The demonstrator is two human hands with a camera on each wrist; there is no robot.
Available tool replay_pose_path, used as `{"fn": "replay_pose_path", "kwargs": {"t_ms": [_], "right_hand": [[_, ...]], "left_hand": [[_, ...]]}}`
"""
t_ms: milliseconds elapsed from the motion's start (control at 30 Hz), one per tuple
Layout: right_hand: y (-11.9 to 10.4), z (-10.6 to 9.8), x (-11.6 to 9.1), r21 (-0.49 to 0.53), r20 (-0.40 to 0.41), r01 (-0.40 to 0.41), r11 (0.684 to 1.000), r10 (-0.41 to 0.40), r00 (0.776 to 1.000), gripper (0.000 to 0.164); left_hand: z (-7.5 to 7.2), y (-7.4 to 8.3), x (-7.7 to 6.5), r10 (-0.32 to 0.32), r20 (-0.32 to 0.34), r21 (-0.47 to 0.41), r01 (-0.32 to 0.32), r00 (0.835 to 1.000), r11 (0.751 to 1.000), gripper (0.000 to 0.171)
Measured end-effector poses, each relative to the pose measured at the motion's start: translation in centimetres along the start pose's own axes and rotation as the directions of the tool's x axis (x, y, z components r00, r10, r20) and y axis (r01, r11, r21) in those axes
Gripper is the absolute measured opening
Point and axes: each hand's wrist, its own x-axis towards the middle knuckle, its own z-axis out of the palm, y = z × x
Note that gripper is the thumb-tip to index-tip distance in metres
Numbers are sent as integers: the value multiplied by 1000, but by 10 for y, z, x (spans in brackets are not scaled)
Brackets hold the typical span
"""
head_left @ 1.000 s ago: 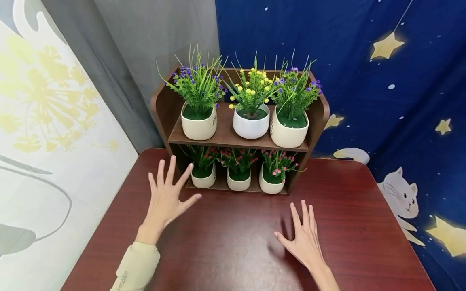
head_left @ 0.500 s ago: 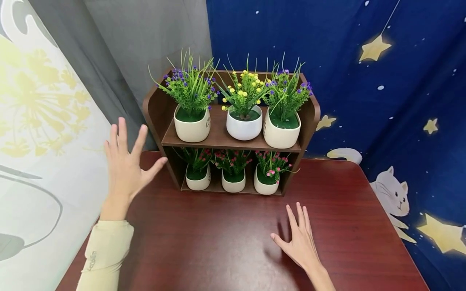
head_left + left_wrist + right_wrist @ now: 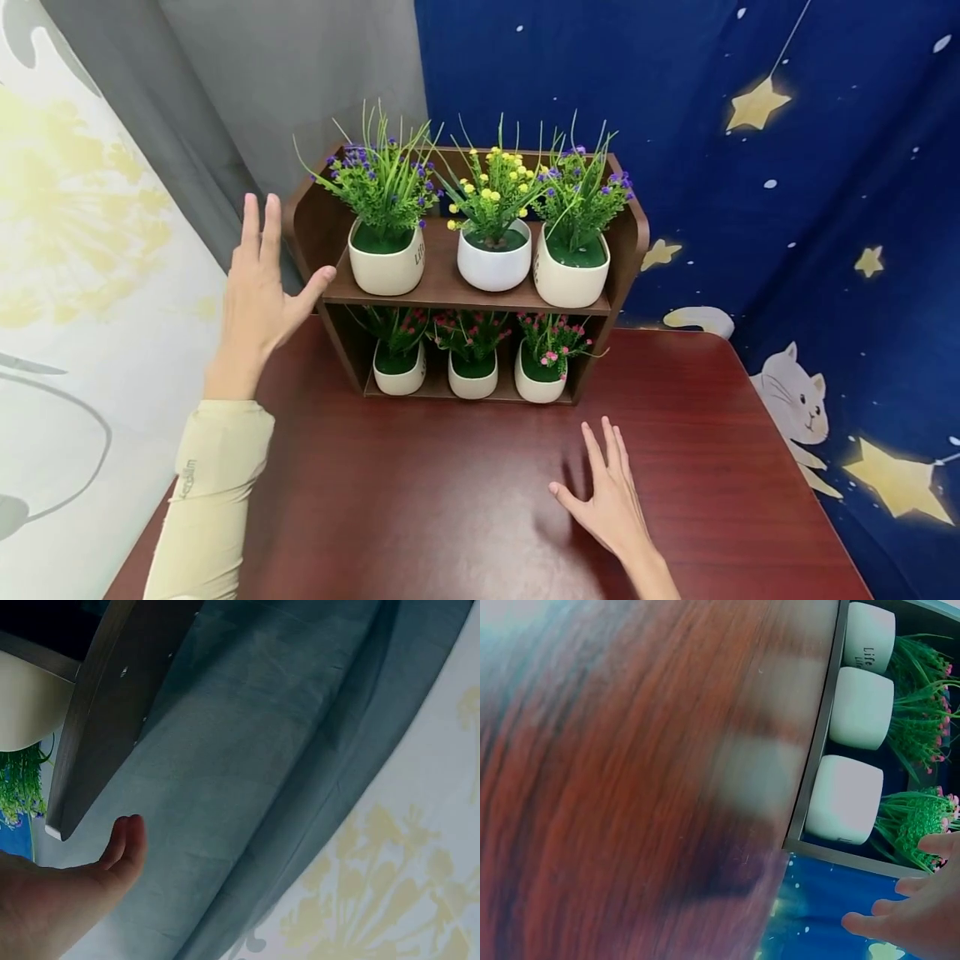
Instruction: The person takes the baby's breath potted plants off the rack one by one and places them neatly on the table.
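A brown two-tier wooden shelf [image 3: 420,287] stands at the back of the table. On its upper board are a cream pot with purple flowers [image 3: 386,267] at left, a white round pot with yellow flowers [image 3: 493,262] in the middle and another cream pot with purple flowers [image 3: 572,279] at right. Three smaller cream pots with pink flowers [image 3: 540,385] sit below. My left hand [image 3: 258,304], fingers extended and thumb spread, is raised beside the shelf's left side, holding nothing. My right hand [image 3: 609,500] hovers over the table at front right, fingers spread, holding nothing.
The dark red table [image 3: 405,492] reaches a grey curtain [image 3: 300,75] and a blue starry curtain [image 3: 675,125] behind. A white patterned panel [image 3: 112,275] borders its left side.
My left hand has moved left and up, from before the lower shelf to beside the upper one. The right hand keeps nearly the same pose; the view has shifted slightly.
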Motion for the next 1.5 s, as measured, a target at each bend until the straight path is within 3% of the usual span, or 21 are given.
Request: {"fn": "replay_pose_path", "kwargs": {"t_ms": [100, 233, 367, 500, 733, 1033, 1333, 1500], "right_hand": [[-2, 2, -1, 4, -2, 0, 1000, 0, 1000, 97], [-2, 1, 0, 9, -7, 2, 1000, -2, 1000, 97], [-2, 1, 0, 12, -3, 4, 1000, -4, 1000, 96], [-1, 2, -1, 9, 6, 9, 1000, -9, 1000, 96], [-2, 5, -7, 43, 7, -13, 999, 13, 1000, 94], [-3, 7, -6, 71, -7, -26, 997, 26, 1000, 94], [-13, 11, -1, 104, -2, -23, 994, 24, 1000, 99], [-24, 15, 3, 141, -1, -18, 990, 19, 1000, 107]], "left_hand": [[-2, 0, 5, -97, 91, -21, 100, 991, 995, 87], [-3, -2, 16, -190, 194, -52, 204, 962, 978, 87], [-1, -7, 23, -219, 260, -71, 244, 941, 967, 85], [0, -13, 26, -214, 263, -90, 245, 941, 965, 78], [6, -16, 27, -159, 153, -60, 170, 975, 984, 66], [19, -15, 31, -57, 81, -62, 62, 995, 996, 65], [30, -18, 31, -36, -62, 56, 39, 997, 998, 60], [27, -4, 29, -40, -121, 70, 49, 992, 996, 56]]}}
